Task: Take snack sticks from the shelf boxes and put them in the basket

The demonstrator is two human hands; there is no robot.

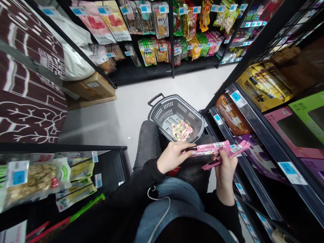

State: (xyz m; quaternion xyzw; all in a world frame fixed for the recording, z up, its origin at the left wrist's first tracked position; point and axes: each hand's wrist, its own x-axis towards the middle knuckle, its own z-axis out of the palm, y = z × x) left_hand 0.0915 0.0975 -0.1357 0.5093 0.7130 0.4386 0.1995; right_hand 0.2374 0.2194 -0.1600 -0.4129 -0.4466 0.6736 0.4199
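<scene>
Over my lap, my left hand (174,156) pinches one end of a long pink snack packet (209,148), which lies level and reaches across to my right hand. My right hand (225,167) has its fingers closed on a second pink packet (238,150), which slants up to the right; a pink end also sticks out to the lower left of these fingers. Just beyond my knees, a grey shopping basket (162,116) stands on the floor with its handle folded outward. Several small wrapped snacks (182,131), pink, green and cream, lie in a pile at its near end.
Close on my right are shelves (263,130) with price tags and boxed snacks, including a yellow box (268,84). Hanging snack bags (162,20) fill the rack ahead. A cardboard box (93,86) and white sack (76,60) stand left. Bagged snacks (37,179) lie near left.
</scene>
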